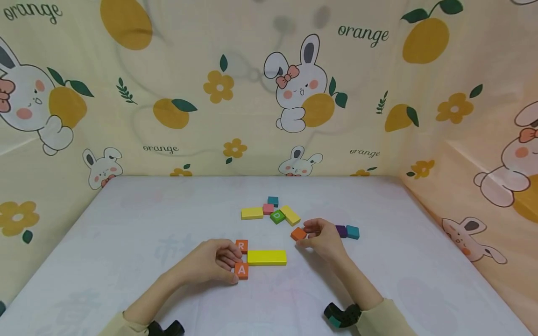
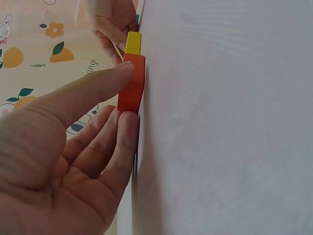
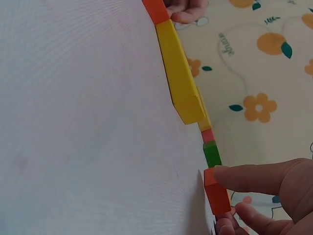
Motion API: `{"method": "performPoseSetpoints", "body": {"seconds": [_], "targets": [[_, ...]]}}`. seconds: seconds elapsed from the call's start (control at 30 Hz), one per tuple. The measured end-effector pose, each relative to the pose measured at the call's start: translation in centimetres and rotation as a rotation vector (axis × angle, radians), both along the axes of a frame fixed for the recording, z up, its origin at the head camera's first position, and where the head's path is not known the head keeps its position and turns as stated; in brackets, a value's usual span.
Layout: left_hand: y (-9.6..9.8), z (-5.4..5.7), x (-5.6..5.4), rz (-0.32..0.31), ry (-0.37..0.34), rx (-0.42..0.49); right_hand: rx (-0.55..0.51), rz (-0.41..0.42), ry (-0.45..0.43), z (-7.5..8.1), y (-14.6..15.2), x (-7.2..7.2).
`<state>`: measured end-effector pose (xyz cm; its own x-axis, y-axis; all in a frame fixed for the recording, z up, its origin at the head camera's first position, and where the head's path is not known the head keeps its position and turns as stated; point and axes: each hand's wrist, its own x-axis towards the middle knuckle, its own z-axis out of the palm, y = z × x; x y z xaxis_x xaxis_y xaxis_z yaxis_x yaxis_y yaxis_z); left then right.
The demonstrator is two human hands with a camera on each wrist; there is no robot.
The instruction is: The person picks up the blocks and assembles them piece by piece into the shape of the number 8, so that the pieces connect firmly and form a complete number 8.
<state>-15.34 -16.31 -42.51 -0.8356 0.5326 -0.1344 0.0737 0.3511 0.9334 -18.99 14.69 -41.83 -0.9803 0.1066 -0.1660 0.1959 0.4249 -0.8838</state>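
Two bare hands work among three orange square blocks on a white table (image 1: 370, 280): the left hand (image 1: 208, 261) pinches the orange square block lettered A (image 1: 241, 271), the orange square block lettered R (image 1: 241, 246) just beyond, both beside one long yellow rectangular block (image 1: 266, 257); the right hand (image 1: 325, 238) pinches the third orange square block (image 1: 298, 234), near two shorter yellow rectangular blocks (image 1: 252, 213), one green square block (image 1: 277, 216) and one pink square block (image 1: 268, 209)
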Motion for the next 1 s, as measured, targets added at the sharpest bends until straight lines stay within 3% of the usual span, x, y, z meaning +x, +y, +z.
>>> {"method": "performPoseSetpoints", "body": {"seconds": [1.0], "targets": [[0.13,0.36,0.12,0.014,-0.012,-0.032,0.103,0.063,0.020,-0.24,0.26,-0.29]]}}
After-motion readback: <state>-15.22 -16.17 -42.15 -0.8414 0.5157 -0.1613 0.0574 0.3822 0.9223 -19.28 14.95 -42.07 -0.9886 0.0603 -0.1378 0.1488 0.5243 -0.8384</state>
